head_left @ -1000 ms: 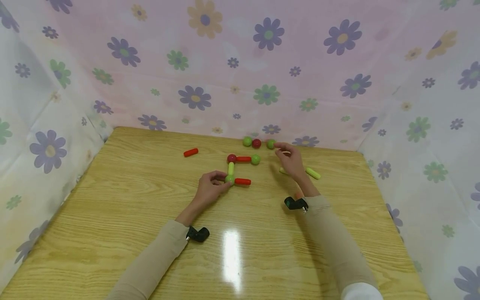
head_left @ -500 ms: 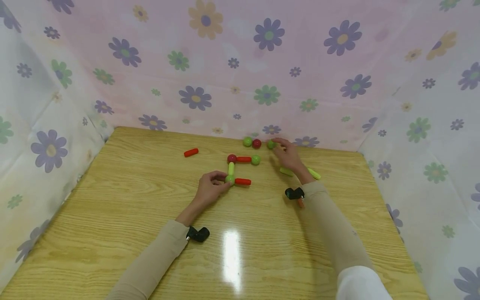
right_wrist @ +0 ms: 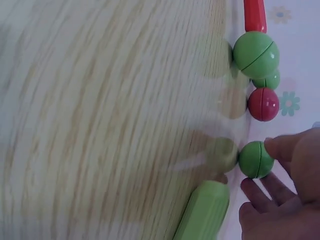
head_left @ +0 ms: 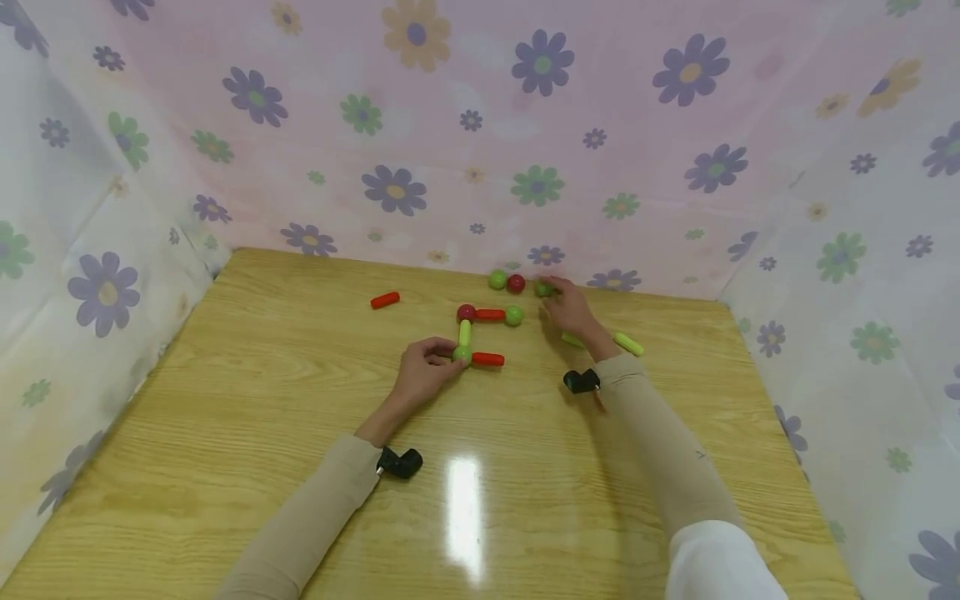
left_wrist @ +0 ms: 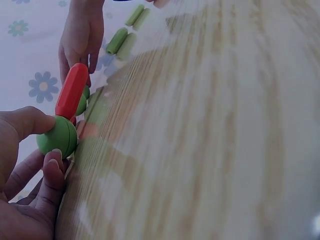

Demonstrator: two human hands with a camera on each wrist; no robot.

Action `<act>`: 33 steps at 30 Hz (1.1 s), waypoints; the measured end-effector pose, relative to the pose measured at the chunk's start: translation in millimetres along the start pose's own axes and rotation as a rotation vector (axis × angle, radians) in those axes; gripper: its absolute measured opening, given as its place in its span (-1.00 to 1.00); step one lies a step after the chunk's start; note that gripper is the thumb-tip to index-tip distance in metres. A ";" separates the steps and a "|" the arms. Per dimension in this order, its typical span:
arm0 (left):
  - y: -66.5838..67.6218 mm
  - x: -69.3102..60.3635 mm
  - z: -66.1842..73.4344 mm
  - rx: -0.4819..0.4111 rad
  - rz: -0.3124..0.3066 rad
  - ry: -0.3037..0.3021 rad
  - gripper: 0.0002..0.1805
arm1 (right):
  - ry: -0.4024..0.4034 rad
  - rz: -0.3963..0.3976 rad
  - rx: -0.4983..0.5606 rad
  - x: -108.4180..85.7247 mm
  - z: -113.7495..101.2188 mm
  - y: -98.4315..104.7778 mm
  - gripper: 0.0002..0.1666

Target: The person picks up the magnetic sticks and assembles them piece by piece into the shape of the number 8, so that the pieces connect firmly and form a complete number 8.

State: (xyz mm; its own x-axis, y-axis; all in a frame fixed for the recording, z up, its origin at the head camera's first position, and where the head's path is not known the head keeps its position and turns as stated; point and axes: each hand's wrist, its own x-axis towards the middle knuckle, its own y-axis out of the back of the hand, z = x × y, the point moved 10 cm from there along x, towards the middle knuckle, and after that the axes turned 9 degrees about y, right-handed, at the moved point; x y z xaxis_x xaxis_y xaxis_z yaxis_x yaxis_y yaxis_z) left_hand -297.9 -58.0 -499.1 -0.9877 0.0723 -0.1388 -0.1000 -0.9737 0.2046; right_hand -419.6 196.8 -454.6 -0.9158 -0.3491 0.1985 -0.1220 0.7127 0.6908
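Head view: I see 3 rods and 3 balls joined on the counter (head_left: pixel 300 400), the nearer red rod (head_left: pixel 488 359) bare at its free end. The left hand (head_left: pixel 422 373) pinches the corner green ball (head_left: pixel 462 355); the right hand (head_left: pixel 570 310) pinches a separate green ball (head_left: pixel 543 289) near the back edge. I'd judge the shape partly built: a red ball (head_left: pixel 516 283), another green ball (head_left: pixel 497 279), a lone red rod (head_left: pixel 386 300) and 2 yellow-green rods (head_left: pixel 628 343) lie unattached. I can read no brands; the sleeve mark (head_left: pixel 701 454) is illegible.
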 end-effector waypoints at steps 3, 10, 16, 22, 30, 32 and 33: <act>-0.2 -0.2 1.2 -0.001 0.004 -0.004 -0.68 | -0.065 -0.018 0.001 -3.2 4.1 -1.7 -0.48; -2.1 -0.3 0.5 0.007 -0.006 -0.005 -0.67 | -0.114 0.028 0.010 -12.7 11.9 -0.2 -0.57; -1.1 -1.4 -0.3 0.011 0.007 0.004 -0.66 | -0.128 0.119 0.070 -21.9 10.8 6.2 -0.53; -0.6 -2.7 1.7 0.017 0.014 -0.002 -0.67 | -0.088 0.260 0.163 -30.4 4.2 17.7 -0.53; -0.5 -2.7 2.1 0.036 0.024 -0.010 -0.68 | 0.003 0.330 0.450 -41.5 -16.8 23.8 -0.54; -0.5 -2.7 2.3 0.036 0.022 -0.009 -0.68 | 0.017 0.338 0.498 -44.3 -21.2 23.6 -0.56; -0.4 -2.7 2.6 0.036 0.022 -0.009 -0.68 | 0.018 0.341 0.528 -45.9 -23.3 22.9 -0.58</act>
State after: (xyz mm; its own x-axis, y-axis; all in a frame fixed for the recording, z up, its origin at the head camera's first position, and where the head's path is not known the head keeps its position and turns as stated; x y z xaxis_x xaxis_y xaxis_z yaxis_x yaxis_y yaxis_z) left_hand -295.5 -57.2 -496.4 -0.9908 0.0530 -0.1248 -0.0822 -0.9667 0.2423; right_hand -371.4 215.0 -431.6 -0.9306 -0.0557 0.3617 -0.0005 0.9885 0.1509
